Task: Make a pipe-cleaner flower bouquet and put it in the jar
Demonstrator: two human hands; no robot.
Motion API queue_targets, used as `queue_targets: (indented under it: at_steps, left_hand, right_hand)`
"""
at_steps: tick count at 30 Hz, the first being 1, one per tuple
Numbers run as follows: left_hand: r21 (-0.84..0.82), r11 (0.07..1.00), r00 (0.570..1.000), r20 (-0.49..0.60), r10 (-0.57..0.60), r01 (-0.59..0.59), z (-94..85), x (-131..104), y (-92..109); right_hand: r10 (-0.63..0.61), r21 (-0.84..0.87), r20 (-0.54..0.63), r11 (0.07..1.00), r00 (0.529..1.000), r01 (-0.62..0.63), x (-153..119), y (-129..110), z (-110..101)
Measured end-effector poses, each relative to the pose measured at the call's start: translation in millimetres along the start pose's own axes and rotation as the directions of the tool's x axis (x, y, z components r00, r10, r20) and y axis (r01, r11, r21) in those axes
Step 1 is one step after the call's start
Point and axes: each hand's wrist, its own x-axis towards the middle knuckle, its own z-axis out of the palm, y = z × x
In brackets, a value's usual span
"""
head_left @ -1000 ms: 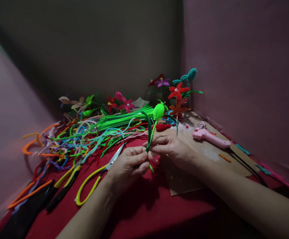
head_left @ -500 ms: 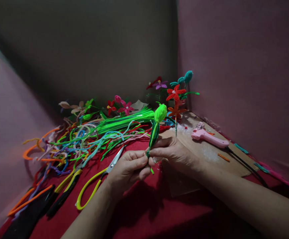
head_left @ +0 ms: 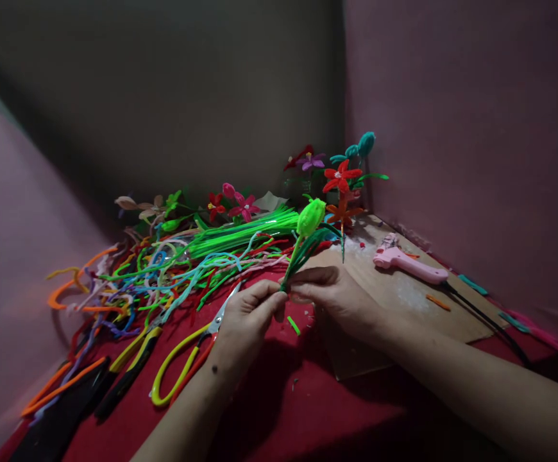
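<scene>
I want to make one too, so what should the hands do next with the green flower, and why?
Perhaps the right hand could gently press the dark green leaves closer to the stem. They lean away from it near the green flower, while the left hand pinches their lower end, so that end might hold steady.

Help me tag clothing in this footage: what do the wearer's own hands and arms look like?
The left hand and right hand are bare, without gloves; no ring, watch or bracelet is visible. Both forearms show no sleeves. A small dark spot shows near the left wrist.
</scene>
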Motion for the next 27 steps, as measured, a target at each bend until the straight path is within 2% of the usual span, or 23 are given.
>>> queue_targets:
  at_steps: [4, 6, 10, 12, 14, 18, 22, 24, 27]
  left_hand:
    - [-0.255, 0.958, 0.985, 0.146, -0.097, 0.132, -2.5, 1, 0]
    - [-0.353, 0.912, 0.965, 0.224, -0.134, 0.208, -2.6, 2, 0]
    - [-0.482, 0.790, 0.903, 0.380, -0.202, 0.379, -2.5, 2, 0]
    - [-0.493, 0.757, 0.878, 0.424, -0.221, 0.429, -2.6, 2, 2]
    - [-0.473, 0.762, 0.871, 0.429, -0.241, 0.443, -2.9, 2, 4]
    - [-0.466, 0.771, 0.884, 0.387, -0.264, 0.434, -4.3, 2, 7]
    - [-0.520, 0.703, 0.849, 0.474, -0.236, 0.486, -5.6, 1, 6]
    - [-0.524, 0.681, 0.831, 0.504, -0.237, 0.512, -6.1, 1, 4]
    - [-0.452, 0.753, 0.846, 0.469, -0.254, 0.477, -7.6, 2, 3]
  right_hand:
    - [0.011, 0.026, -0.014, 1.000, 1.000, -0.011, 1, 2, -2]
    - [-0.011, -0.005, 0.025, 1.000, 1.000, 0.011, 1, 2, -5]
    - [-0.046, -0.017, 0.148, 0.999, 0.988, 0.049, 1, 1, -8]
    - [-0.053, -0.021, 0.162, 0.998, 0.985, 0.057, 1, 1, -9]
    - [-0.064, -0.033, 0.140, 0.997, 0.988, 0.069, 0, 2, -8]
    - [-0.030, -0.016, 0.125, 0.999, 0.992, 0.033, 0, 2, -8]
    - [0.026, -0.005, 0.204, 1.000, 0.979, -0.025, -1, 2, -10]
    - [0.020, 0.004, 0.206, 1.000, 0.978, -0.021, -1, 2, -11]
    - [-0.028, 0.007, 0.139, 1.000, 0.990, 0.027, -1, 3, -10]
